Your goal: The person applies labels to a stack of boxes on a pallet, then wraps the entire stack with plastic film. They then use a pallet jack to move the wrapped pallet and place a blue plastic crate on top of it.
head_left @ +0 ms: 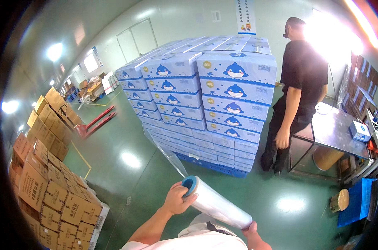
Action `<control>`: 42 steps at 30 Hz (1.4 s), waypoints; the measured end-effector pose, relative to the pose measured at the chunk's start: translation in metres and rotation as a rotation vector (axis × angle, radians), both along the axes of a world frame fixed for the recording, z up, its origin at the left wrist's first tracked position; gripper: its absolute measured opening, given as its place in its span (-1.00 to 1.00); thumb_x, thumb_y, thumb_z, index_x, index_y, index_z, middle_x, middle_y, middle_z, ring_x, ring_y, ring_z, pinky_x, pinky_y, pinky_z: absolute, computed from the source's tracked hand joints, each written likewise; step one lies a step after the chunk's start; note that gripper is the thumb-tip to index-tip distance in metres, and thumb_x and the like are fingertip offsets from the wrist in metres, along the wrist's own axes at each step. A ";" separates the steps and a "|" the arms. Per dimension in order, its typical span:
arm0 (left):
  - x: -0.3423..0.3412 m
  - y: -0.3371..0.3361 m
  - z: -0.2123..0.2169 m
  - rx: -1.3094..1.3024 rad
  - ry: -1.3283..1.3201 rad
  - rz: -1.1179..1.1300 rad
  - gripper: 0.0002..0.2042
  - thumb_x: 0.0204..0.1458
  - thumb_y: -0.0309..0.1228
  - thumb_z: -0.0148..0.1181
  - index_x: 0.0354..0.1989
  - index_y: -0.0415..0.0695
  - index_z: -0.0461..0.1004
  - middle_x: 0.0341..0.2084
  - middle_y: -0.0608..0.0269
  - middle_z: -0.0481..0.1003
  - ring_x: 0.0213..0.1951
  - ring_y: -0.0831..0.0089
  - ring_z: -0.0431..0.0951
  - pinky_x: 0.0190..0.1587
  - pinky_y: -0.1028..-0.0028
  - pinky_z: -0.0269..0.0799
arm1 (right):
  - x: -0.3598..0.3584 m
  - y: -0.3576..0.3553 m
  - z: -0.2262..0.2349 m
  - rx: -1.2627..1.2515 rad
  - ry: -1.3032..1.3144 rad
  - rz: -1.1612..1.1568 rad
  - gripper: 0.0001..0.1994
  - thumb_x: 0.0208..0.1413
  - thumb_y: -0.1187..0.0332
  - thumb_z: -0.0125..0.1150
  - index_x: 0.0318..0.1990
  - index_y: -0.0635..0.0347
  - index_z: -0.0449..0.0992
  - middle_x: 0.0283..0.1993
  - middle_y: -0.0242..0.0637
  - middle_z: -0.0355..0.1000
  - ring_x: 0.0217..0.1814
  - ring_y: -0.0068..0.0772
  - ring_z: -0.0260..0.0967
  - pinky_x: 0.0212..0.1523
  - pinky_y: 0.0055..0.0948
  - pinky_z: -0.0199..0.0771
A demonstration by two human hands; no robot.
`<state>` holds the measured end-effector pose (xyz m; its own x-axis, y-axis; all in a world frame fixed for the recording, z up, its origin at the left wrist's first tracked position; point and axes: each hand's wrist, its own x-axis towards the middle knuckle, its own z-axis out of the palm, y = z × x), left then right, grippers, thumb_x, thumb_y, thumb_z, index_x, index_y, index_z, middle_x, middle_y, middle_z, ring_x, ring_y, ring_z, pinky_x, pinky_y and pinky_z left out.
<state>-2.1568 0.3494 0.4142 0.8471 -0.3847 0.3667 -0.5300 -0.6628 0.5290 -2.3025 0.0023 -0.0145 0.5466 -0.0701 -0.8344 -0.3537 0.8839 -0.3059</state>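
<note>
A roll of clear stretch film lies slantwise in front of me, its blue core end up and to the left. My left hand is closed round that core end, the thumb on the rim. The lower right end rests in my right hand, whose fingers are mostly hidden behind the roll. From the roll, a narrow strip of film runs up to the lower left corner of a tall stack of light blue cartons printed with cartoon whales. The stack stands on a blue pallet.
A person in dark clothes stands right of the stack, beside a steel table bearing a small blue box. Brown cartons are piled at the left, with a red pallet jack beyond. A blue crate sits lower right.
</note>
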 end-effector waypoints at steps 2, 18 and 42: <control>-0.001 -0.005 0.001 -0.006 -0.005 -0.009 -0.63 -0.02 -0.18 0.24 -0.67 -0.17 0.32 -0.66 0.03 0.35 -0.47 0.03 0.42 0.02 0.17 0.31 | -0.002 -0.003 -0.007 0.009 -0.021 -0.006 -0.59 0.15 0.09 -0.26 0.03 0.01 0.41 0.07 -0.30 0.39 0.08 -0.18 0.38 -0.02 -0.06 0.43; 0.092 -0.108 -0.047 0.128 0.145 -0.076 -0.71 -0.06 -0.21 0.21 -0.61 -0.19 0.42 -0.66 0.09 0.41 -0.48 0.07 0.44 -0.01 0.14 0.26 | 0.102 -0.116 -0.056 -0.164 0.245 -0.118 -0.76 0.13 0.09 -0.08 -0.41 -0.03 0.42 -0.52 -0.47 0.29 -0.54 -0.47 0.22 -0.59 -0.39 0.21; 0.231 -0.376 -0.339 0.638 0.746 -0.085 -0.71 -0.15 -0.24 0.27 -0.28 -0.12 0.55 -0.22 -0.01 0.55 -0.12 -0.07 0.52 0.13 -0.24 0.18 | 0.415 -0.364 -0.394 -0.135 0.391 0.305 -0.69 0.18 0.11 -0.10 -0.51 0.04 0.39 -0.55 -0.45 0.22 -0.51 -0.52 0.12 -0.48 -0.43 0.15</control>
